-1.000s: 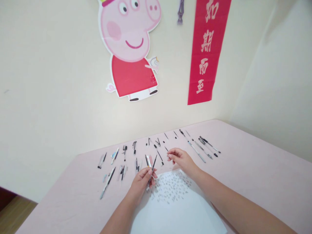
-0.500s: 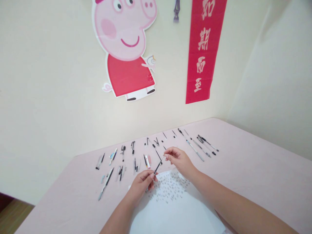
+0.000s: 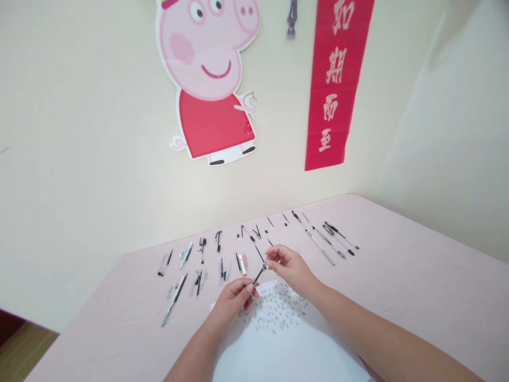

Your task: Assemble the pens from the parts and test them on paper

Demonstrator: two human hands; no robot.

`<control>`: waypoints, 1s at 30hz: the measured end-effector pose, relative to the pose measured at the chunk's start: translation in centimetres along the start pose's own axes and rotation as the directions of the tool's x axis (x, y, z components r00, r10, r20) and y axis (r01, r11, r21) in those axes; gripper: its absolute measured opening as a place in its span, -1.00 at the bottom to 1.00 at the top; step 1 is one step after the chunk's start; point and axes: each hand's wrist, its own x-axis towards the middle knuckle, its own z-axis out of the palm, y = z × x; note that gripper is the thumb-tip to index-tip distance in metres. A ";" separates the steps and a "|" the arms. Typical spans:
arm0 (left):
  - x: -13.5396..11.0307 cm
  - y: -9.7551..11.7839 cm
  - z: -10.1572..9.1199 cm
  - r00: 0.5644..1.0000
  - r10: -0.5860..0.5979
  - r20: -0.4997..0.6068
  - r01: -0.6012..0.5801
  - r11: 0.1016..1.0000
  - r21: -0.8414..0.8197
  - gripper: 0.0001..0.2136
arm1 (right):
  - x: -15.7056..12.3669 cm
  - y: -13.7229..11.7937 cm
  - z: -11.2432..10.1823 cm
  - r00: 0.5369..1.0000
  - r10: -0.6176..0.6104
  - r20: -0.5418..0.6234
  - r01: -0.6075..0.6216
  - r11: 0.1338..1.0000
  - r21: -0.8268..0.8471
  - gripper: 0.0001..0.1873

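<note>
My left hand is closed round the lower end of a slim dark pen, which slants up to the right. At the pen's upper end, the thumb and fingers of my right hand are pinched together; whatever small piece they hold is too tiny to make out. Just below both hands lies a white sheet of paper, its upper part strewn with many small grey bits. Behind the fingers, a thin black refill rests on the table.
Pens and pen parts lie in rows across the pink table. A grey-and-black pen is at the left, black pens at the right, and a white-and-pink piece near the middle. The wall stands behind the table.
My right hand has moved slightly down, bringing its pinched fingers against the pen's upper end. My left hand keeps its hold. The view has shifted a little.
</note>
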 end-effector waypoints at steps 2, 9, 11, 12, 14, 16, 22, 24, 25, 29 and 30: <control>0.0 0.1 0.0 1.000 0.007 -0.001 -0.007 1.000 -0.003 -0.70 | -0.1 0.2 0.1 1.000 -0.005 0.015 0.006 0.999 -0.033 -0.80; -0.1 0.3 0.2 1.000 0.022 0.001 -0.022 1.000 0.000 -0.70 | 0.0 -0.1 -0.6 0.998 -0.030 0.056 0.039 0.984 -0.172 -0.74; -0.2 0.4 0.2 0.999 0.024 -0.021 -0.025 1.000 -0.015 -0.71 | 0.6 0.3 -1.5 0.998 -0.057 0.008 0.057 0.966 -0.251 -0.76; -0.2 0.4 0.2 0.999 0.027 -0.042 -0.028 0.999 -0.022 -0.71 | 0.9 0.6 -2.1 0.997 -0.069 -0.029 0.058 0.953 -0.298 -0.76; -0.1 0.6 0.3 0.995 0.034 -0.092 -0.037 0.999 -0.029 -0.71 | 1.7 1.7 -3.4 0.992 -0.079 -0.100 0.033 0.918 -0.394 -0.77; -0.1 0.6 0.2 0.990 0.043 -0.138 -0.048 0.998 -0.030 -0.70 | 2.3 2.8 -4.7 0.984 -0.080 -0.157 -0.009 0.866 -0.500 -0.79; 0.1 0.5 0.0 0.973 0.062 -0.221 -0.066 0.998 -0.013 -0.68 | 2.6 4.6 -7.3 0.984 -0.170 -0.054 0.033 0.467 -0.883 -0.68; 0.1 0.5 0.0 0.972 0.058 -0.229 -0.060 0.998 -0.004 -0.68 | 2.4 4.8 -7.4 0.991 -0.137 0.002 0.051 0.354 -0.934 -0.67; 0.1 0.5 0.1 0.972 0.058 -0.229 -0.059 0.998 -0.001 -0.69 | 2.3 4.8 -7.4 0.993 -0.119 0.020 0.056 0.306 -0.950 -0.67; -0.1 0.8 0.2 0.971 0.060 -0.231 -0.061 0.998 0.004 -0.69 | 2.1 4.9 -7.1 0.997 -0.061 0.048 0.058 0.187 -0.981 -0.70; -0.1 0.8 0.2 0.971 0.061 -0.233 -0.062 0.998 0.004 -0.69 | 2.0 4.9 -7.0 0.997 -0.054 0.050 0.059 0.179 -0.982 -0.71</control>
